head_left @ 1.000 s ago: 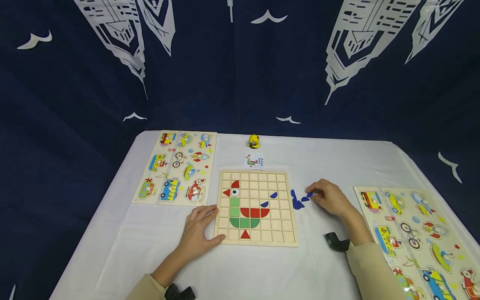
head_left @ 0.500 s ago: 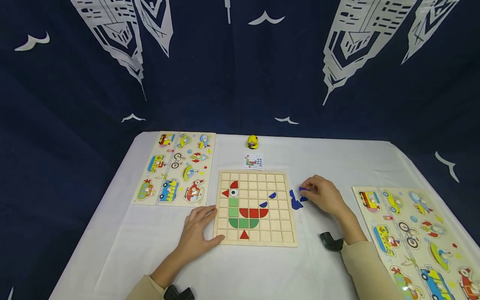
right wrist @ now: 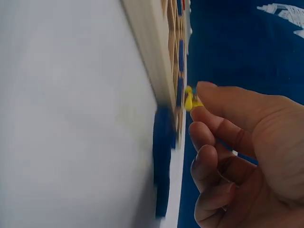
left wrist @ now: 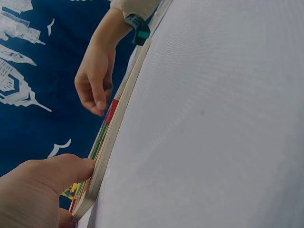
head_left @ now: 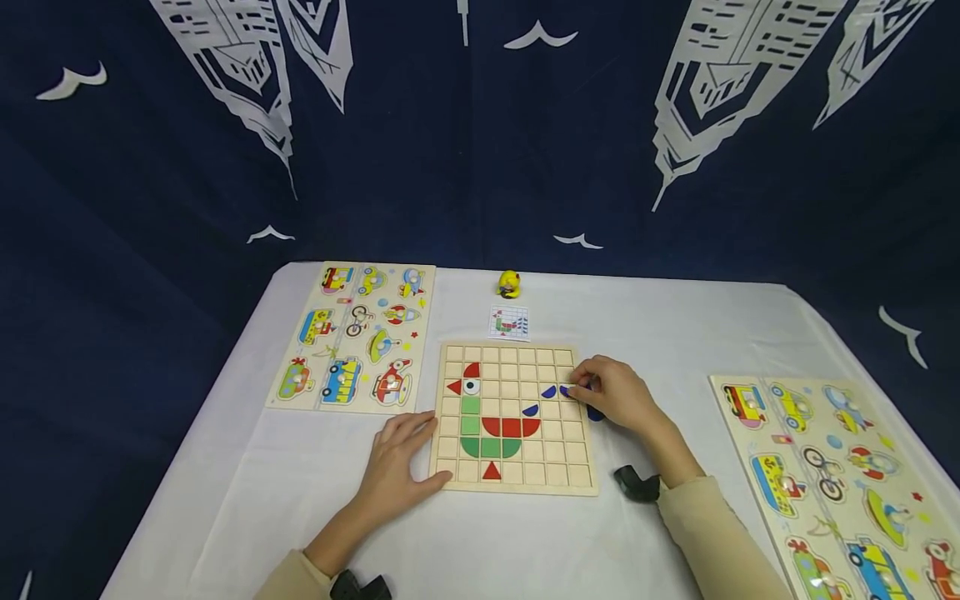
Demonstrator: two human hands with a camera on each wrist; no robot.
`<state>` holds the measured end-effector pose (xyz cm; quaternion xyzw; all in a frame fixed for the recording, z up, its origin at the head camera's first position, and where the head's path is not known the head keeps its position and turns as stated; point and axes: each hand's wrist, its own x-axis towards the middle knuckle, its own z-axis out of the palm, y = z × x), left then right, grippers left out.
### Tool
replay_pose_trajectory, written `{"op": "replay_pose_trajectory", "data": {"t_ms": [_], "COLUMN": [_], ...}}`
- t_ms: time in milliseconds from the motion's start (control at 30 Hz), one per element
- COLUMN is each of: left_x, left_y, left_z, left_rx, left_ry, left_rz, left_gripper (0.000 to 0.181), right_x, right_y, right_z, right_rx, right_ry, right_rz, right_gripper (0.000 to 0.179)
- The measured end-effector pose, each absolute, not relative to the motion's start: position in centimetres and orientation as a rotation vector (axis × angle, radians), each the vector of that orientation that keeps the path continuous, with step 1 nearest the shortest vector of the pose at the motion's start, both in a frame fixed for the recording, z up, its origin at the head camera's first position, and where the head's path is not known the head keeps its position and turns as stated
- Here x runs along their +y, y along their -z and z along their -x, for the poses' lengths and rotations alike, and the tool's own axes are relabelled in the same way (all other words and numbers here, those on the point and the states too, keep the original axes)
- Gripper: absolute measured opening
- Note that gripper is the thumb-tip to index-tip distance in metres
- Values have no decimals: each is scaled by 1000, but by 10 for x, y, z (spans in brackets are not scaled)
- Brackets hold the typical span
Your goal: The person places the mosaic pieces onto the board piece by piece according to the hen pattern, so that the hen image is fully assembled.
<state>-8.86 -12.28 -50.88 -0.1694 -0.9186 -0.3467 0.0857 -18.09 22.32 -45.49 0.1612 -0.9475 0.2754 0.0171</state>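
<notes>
A wooden grid board [head_left: 555, 476] lies mid-table, bearing red, green and blue puzzle pieces in the form of a bird. My left hand [head_left: 397, 461] rests at its left edge, fingers spread; in the left wrist view the thumb [left wrist: 71, 171] touches the near rim. Over the right edge, my right hand [head_left: 618, 398] pinches a small blue puzzle piece [head_left: 565, 390] at its fingertips, low over a cell. Beside it, two more blue pieces sit on the board. Loose blue pieces [right wrist: 162, 161] lie off the right edge, mostly hidden by the hand in the head view.
A small pattern card [head_left: 509, 322] and a yellow duck figure [head_left: 509, 284] stand behind the board. Picture puzzle boards lie at the left [head_left: 348, 337] and the right [head_left: 832, 483] of the white table. A dark blue printed cloth [head_left: 480, 150] hangs behind.
My right hand picked a blue piece from the loose pile and moved left with it, onto the board's right side. The left hand has stayed on the board's edge.
</notes>
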Motion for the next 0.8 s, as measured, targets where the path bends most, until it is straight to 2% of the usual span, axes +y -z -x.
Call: {"op": "replay_pose_trajectory", "data": {"t_ms": [400,800], "left_x": [-125,-124], "left_y": [509,509], "left_z": [89,88], "left_rx": [-2735,-2726], "left_ry": [1011,1034], "left_rz": [506,521], "left_gripper": [75,75], "right_x": [278,272], "right_y": [456,457], "right_z": [166,156], "right_rx": [-2909,-3011], "right_ry": [-849,-854], "right_rz": [-318,-297], "right_gripper": [13,3]}}
